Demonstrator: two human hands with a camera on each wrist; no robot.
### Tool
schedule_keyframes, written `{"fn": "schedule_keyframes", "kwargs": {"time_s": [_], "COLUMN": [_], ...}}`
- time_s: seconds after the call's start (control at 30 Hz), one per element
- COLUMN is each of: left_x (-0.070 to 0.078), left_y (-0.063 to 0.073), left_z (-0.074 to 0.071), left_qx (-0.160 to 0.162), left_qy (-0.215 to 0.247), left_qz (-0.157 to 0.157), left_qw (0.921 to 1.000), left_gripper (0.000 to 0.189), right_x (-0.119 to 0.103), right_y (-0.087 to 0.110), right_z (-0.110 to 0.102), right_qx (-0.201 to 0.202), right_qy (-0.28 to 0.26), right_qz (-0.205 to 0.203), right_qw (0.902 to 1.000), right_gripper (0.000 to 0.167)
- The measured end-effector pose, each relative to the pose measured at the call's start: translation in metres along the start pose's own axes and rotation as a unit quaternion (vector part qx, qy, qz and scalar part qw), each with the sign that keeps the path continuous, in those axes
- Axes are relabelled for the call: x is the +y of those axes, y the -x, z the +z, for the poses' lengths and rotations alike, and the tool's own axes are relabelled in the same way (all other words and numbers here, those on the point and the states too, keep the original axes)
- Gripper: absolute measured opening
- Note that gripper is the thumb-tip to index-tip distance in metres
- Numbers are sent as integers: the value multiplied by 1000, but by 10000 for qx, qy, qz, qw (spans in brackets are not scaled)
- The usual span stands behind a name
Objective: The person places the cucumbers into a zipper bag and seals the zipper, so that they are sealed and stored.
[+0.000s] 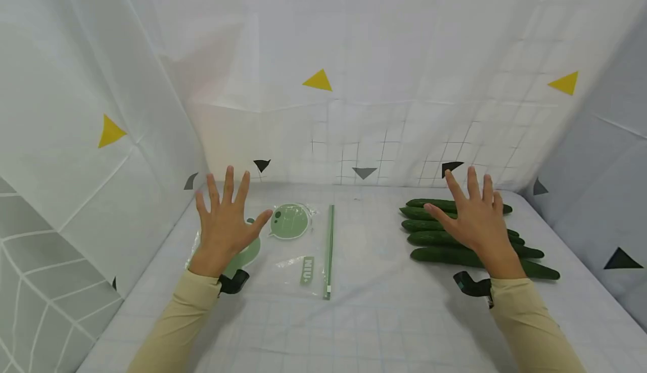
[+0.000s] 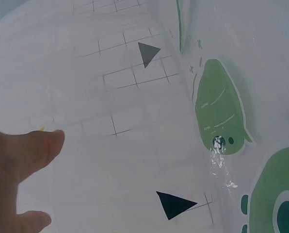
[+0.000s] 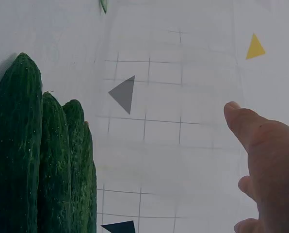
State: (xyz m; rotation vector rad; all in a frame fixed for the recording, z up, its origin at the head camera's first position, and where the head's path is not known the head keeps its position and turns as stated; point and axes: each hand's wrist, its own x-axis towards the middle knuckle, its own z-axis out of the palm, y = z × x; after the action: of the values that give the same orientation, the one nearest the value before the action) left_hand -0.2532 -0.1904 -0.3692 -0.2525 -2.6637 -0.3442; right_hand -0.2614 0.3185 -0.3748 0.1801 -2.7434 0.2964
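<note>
My left hand [image 1: 223, 227] hovers with fingers spread over the left part of a clear zip bag [image 1: 288, 260] printed with green shapes. The bag lies flat, its green slider strip [image 1: 329, 249] along the right edge. My right hand [image 1: 477, 218] is raised, fingers spread, above several green cucumbers [image 1: 445, 255] lying side by side in a row. Neither hand holds anything. In the left wrist view the thumb [image 2: 38, 148] shows beside the bag's green print [image 2: 219, 107]. The right wrist view has cucumbers [image 3: 13, 145] at left and the thumb [image 3: 246, 126] at right, apart from them.
A white-covered table [image 1: 364, 328] bears the bag and cucumbers. White sheeting [image 1: 384, 36] rises behind it and at both sides, marked with yellow triangles [image 1: 318, 81] and dark triangles [image 1: 623, 259]. A black wrist-camera mount [image 1: 233, 282] sticks out from the left sleeve, another [image 1: 471, 284] from the right.
</note>
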Motion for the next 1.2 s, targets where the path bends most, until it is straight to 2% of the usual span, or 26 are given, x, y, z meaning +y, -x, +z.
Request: {"fn": "schedule_keyframes", "kwargs": {"time_s": [0.2, 0.33, 0.47, 0.6, 0.67, 0.9, 1.07, 1.2], "left_x": [6, 13, 27, 42, 49, 70, 81, 87], "left_y": [-2, 2, 9, 12, 14, 24, 27, 29], "left_z": [-1, -4, 2, 14, 22, 51, 71, 84], "left_qx": [-194, -354, -908, -1478, -1634, -1880, -1982, -2104], "left_qy": [624, 1019, 1338, 1387, 1421, 1522, 1313, 976], "left_qz": [140, 206, 315, 369, 329, 184, 87, 36], "left_qw": [9978, 9939, 9863, 9785, 9757, 9701, 9713, 9727], "left_gripper": [91, 78, 69, 68, 66, 62, 63, 69], "right_x": [-9, -23, -40, -58, -66, -89, -105, -115], "right_y": [0, -2, -3, -5, -7, -12, -16, -17], "right_z": [2, 10, 23, 38, 45, 69, 84, 95], "right_qx": [14, -113, -481, -902, -1052, -1176, -1257, -1457], "right_qy": [-321, -481, -747, -1178, -1348, -1798, -1873, -1828], "right_qz": [-269, -537, -744, -966, -1086, -1532, -1827, -2041], "right_qw": [9991, 9973, 9933, 9842, 9793, 9645, 9569, 9506], "right_gripper": [92, 88, 83, 78, 77, 70, 68, 64]}}
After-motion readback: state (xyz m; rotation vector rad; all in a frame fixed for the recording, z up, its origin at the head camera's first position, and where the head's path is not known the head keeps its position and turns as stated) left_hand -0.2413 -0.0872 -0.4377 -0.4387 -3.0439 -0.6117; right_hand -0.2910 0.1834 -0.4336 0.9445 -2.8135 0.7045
